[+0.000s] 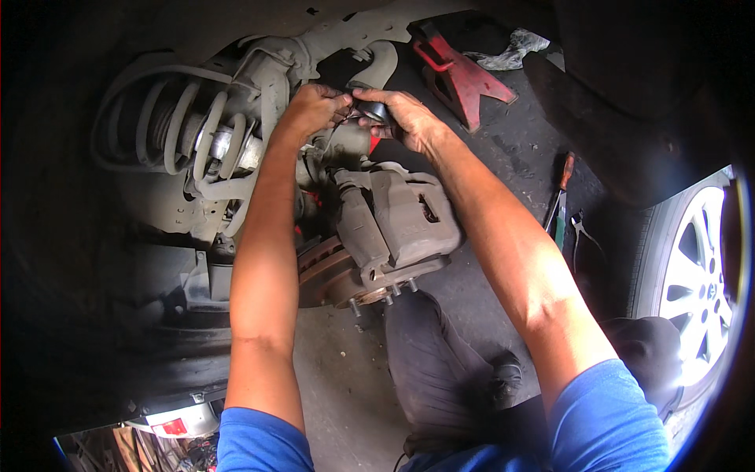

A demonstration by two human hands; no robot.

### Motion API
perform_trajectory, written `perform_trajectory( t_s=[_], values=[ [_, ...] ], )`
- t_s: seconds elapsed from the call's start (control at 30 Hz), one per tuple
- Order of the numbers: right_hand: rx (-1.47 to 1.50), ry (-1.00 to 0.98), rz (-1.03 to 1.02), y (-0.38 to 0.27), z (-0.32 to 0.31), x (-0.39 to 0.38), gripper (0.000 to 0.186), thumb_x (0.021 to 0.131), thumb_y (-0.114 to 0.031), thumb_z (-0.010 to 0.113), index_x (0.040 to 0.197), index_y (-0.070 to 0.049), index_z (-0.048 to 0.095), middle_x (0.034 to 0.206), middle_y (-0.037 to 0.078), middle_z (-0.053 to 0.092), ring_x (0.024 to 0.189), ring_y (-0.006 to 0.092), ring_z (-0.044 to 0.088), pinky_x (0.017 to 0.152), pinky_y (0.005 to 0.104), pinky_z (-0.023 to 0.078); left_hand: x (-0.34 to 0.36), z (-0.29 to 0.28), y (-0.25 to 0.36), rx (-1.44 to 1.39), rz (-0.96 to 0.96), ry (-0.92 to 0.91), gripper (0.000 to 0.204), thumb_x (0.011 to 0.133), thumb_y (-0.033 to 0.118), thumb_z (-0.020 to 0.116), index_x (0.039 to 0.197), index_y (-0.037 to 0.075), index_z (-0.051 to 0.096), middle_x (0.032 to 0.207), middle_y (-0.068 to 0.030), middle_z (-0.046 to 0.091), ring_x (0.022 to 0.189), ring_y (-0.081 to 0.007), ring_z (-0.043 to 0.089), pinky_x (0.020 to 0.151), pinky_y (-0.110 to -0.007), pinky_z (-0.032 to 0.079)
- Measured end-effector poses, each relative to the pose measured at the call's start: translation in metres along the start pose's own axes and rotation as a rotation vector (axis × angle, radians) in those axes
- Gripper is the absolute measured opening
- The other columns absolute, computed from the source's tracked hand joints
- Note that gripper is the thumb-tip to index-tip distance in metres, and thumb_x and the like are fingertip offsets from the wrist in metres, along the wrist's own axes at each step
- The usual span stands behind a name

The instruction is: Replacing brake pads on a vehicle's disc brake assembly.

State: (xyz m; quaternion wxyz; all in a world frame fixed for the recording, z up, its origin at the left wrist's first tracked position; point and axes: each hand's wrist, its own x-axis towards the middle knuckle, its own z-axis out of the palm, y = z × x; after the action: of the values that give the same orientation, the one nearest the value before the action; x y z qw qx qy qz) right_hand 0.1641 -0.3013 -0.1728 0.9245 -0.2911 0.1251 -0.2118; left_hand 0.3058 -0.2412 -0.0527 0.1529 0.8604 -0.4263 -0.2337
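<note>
My right hand is closed around a small rounded metal part, dark with a shiny rim; its exact kind is unclear. Close beside it, the thumb and fingers of my left hand are pinched together, and whatever they hold is too small to make out. Both hands are above and behind the brake caliper, near the suspension arm and a curved grey pipe-like piece. Below them the caliper straddles a rusty brake disc, with bare wheel studs pointing toward me.
A coil spring lies to the left. Beyond my right hand stands a red jack stand, with crumpled plastic behind it. An orange-handled screwdriver and pliers lie on the floor. A wheel is at far right.
</note>
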Motion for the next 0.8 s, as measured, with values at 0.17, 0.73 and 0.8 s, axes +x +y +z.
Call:
perform_trajectory(
  t_s=[0.17, 0.73, 0.8],
  values=[
    [-0.014, 0.031, 0.011, 0.0002, -0.0047, 0.0045, 0.027, 0.09, -0.029, 0.067, 0.102, -0.006, 0.068, 0.089, 0.005, 0.069, 0.072, 0.0127, 0.066, 0.061, 0.0275, 0.053, -0.0101, -0.0004, 0.0093, -0.036, -0.06, -0.076, 0.034, 0.082, 0.02, 0.08, 0.108, 0.001, 0.069, 0.087, -0.0065, 0.073, 0.076, -0.0127, 0.066, 0.069, -0.028, 0.051],
    [-0.347, 0.07, -0.176, -0.0001, 0.0019, 0.0053, 0.033, 0.094, -0.024, 0.059, 0.115, 0.001, 0.07, 0.097, 0.007, 0.07, 0.082, 0.016, 0.064, 0.069, 0.0314, 0.057, -0.0091, -0.0021, 0.006, -0.103, -0.158, -0.094, 0.024, 0.086, 0.027, 0.076, 0.094, 0.005, 0.074, 0.084, -0.0002, 0.069, 0.075, -0.009, 0.058, 0.067, -0.027, 0.046],
    [-0.385, 0.095, -0.189, 0.0047, 0.001, 0.0068, 0.035, 0.095, -0.024, 0.06, 0.117, 0.001, 0.069, 0.095, 0.008, 0.07, 0.08, 0.0155, 0.063, 0.069, 0.0312, 0.056, -0.0084, -0.002, 0.0058, -0.092, -0.138, -0.102, 0.025, 0.086, 0.028, 0.076, 0.094, 0.003, 0.074, 0.084, -0.0009, 0.069, 0.074, -0.0089, 0.058, 0.066, -0.026, 0.046]
  ],
)
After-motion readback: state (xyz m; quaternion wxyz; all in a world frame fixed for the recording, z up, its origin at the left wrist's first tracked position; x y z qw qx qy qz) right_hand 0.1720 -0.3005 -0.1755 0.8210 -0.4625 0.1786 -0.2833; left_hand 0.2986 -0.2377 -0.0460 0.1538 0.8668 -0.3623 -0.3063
